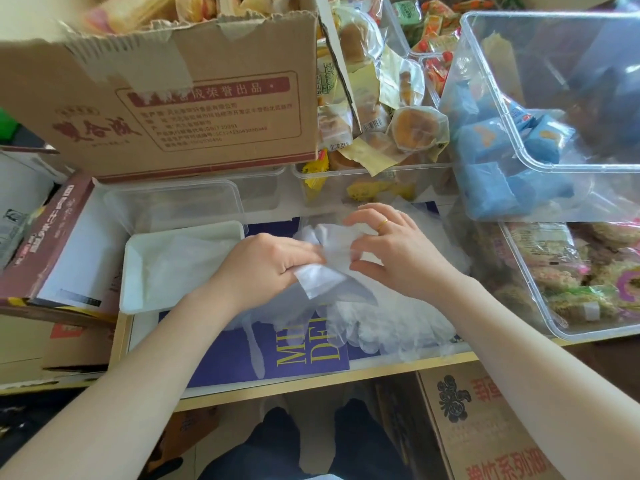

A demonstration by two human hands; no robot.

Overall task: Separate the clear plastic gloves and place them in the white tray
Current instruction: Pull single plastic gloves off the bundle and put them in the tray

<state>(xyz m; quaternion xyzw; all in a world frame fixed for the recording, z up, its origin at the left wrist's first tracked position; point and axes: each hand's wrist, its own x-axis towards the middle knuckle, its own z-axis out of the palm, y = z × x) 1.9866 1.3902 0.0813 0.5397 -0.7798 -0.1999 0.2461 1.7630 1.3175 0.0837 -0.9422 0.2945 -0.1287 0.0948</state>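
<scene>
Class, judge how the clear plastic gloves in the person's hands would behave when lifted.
Probably floppy: the clear plastic gloves crumple and drape below the left hand and right hand. Likely very light, being thin and see-through. The layers may cling, since both hands pinch them apart.

Head-worn view, steeply down, close over the table (346,367).

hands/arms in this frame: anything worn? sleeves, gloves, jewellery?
Both forearms are bare up to the frame edge, with no sleeves, watch or gloves showing. The left hand wears nothing. The right hand has one thin plain gold ring on a finger. No other markings show.
</scene>
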